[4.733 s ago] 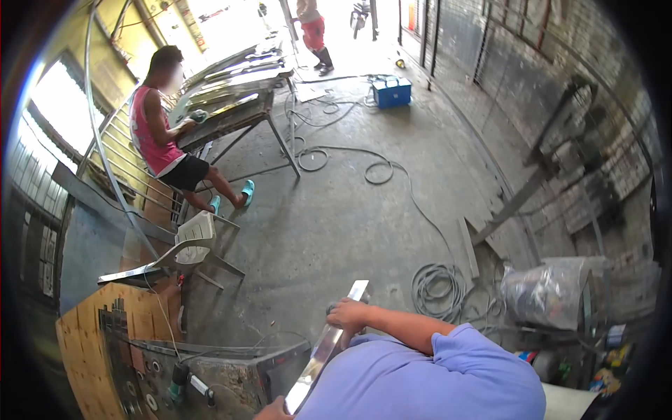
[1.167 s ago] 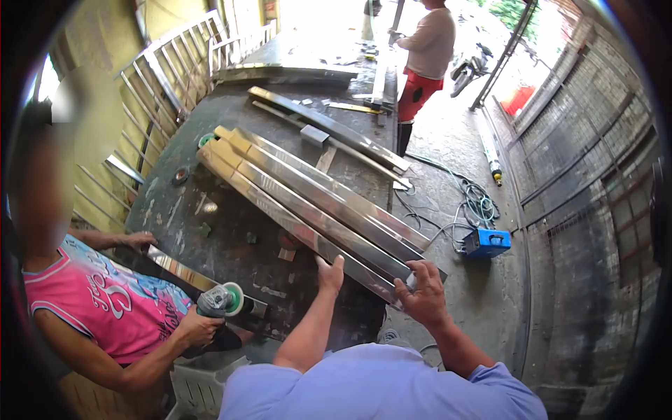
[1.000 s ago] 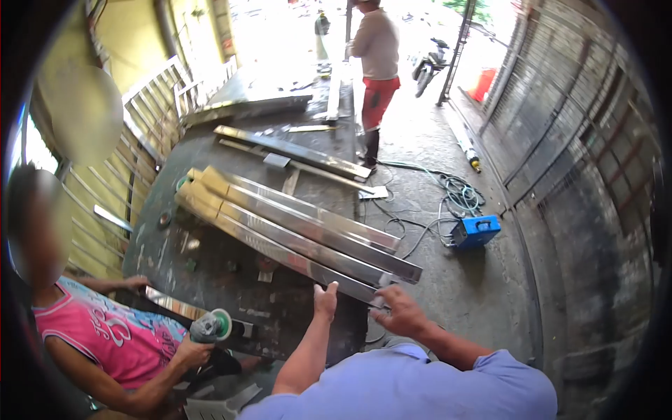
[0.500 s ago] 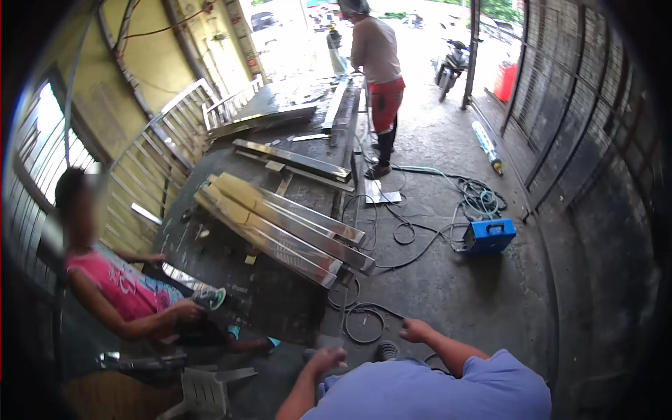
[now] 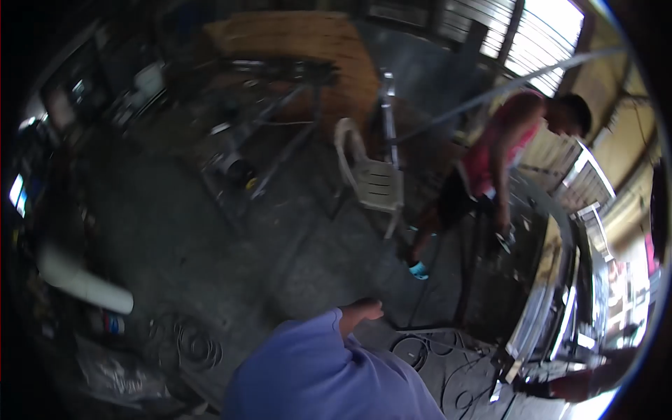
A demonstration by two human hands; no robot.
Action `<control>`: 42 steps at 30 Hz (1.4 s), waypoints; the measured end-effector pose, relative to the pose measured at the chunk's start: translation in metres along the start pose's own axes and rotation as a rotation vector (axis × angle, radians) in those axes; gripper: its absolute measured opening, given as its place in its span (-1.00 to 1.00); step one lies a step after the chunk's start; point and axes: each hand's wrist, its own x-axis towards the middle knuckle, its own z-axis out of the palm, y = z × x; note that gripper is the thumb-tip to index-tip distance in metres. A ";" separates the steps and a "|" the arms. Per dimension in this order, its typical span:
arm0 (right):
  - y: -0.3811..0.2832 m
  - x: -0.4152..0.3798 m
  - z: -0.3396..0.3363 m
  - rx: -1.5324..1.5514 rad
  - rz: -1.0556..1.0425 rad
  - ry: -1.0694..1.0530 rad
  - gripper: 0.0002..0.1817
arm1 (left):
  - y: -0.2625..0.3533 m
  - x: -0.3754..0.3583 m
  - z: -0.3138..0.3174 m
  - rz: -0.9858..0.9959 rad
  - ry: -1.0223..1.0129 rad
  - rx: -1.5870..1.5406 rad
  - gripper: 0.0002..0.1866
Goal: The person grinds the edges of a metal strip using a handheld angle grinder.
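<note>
My left hand (image 5: 365,309) is just beyond the sleeve of my blue-purple shirt, low in the middle of the head view. Its fingers look curled together, and nothing shows in them. It is over the dark floor, touching no object, and a coil of black cable (image 5: 409,350) is the nearest thing, to its lower right. My right hand is out of sight.
A white plastic chair (image 5: 378,185) stands ahead. A co-worker in a pink top (image 5: 483,164) holds a power tool beside a bench of long metal pieces (image 5: 542,301). Another person's legs (image 5: 588,385) show lower right. A white cylinder (image 5: 91,283) is at left.
The view has swung left, bringing in the chair and workshop interior. The bench and co-worker now appear further right. My right hand has left the view; my left hand's fingers look more curled.
</note>
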 end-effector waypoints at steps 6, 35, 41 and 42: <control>-0.139 0.010 -0.003 -0.242 -0.258 -0.039 -0.74 | -0.141 -0.176 0.019 -0.051 0.149 -0.326 -0.57; -0.819 -0.046 0.358 -1.455 -0.793 -0.418 -0.70 | -0.369 -0.514 0.163 -1.103 0.503 -1.296 -0.51; -0.990 -0.226 0.444 -0.955 -1.344 -0.381 -0.32 | -0.542 -0.591 0.029 -1.344 0.741 -0.529 -0.57; -1.012 -0.245 0.471 -0.980 -1.428 -0.385 -0.38 | -0.544 -0.603 -0.013 -1.388 0.929 -0.818 -0.55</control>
